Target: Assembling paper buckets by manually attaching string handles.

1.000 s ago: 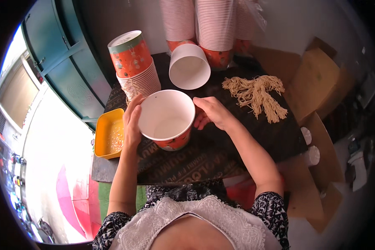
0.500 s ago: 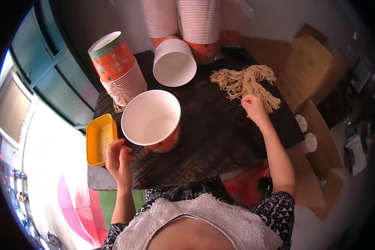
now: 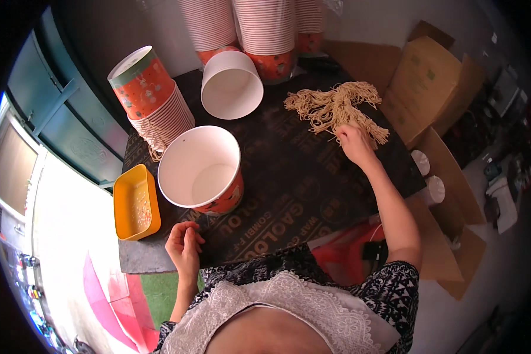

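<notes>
My right hand (image 3: 355,144) is at the near edge of a spread pile of beige cords (image 3: 349,106), its fingers pinched together among the strands. My left hand (image 3: 184,243) hovers by the table's front edge, fingers curled in toward the thumb; whatever they hold, if anything, is too small to make out. Just beyond it stands a large white-lined paper bucket (image 3: 209,180) with an orange outer wall, its mouth toward me. Left of that bucket lies a yellow tray (image 3: 153,215) with small pale bits on its bottom.
A stack of upturned orange paper buckets (image 3: 144,88), cords hanging down its side, stands at the left. Another white bucket (image 3: 233,88) lies tipped at the back, before tall wrapped stacks (image 3: 265,29). Open cardboard boxes (image 3: 422,88) flank the dark table (image 3: 277,177) on the right.
My left hand has moved from beside the yellow tray toward the right and nearer my body, its fingers curling in. The right hand has pushed slightly farther into the cords. The view has shifted a little.
</notes>
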Available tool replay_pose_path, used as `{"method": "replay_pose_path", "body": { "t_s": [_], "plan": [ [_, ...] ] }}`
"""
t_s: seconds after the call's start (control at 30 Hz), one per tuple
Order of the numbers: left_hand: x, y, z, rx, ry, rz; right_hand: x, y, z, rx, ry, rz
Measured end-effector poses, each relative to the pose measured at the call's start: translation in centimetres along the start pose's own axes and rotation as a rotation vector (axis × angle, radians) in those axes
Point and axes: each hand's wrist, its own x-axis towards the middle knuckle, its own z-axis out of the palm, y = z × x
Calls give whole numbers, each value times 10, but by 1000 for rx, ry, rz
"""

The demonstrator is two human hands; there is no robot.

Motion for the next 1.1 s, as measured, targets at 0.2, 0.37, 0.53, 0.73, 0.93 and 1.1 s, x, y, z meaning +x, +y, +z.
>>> {"method": "replay_pose_path", "body": {
  "t_s": [0.2, 0.37, 0.53, 0.73, 0.93, 1.1],
  "plan": [
    [-1, -3, -3, 19, -23, -14, 21, -18, 16, -316, -145, 79],
    [-3, -1, -4, 19, -31, -18, 22, -14, 25, -469, 4, -7],
    [-3, -3, -6, 10, -55, -24, -11, -64, 19, -383, 6, -334],
    [1, -1, -5, 33, -85, -64, -79, -167, 21, 91, -244, -726],
    [-2, 2, -3, 41, -105, -53, -68, -182, 31, 632, -203, -426],
    [-3, 19, 12, -27, -227, -57, -65, -194, 15, 1043, -464, 51]
  ]
}}
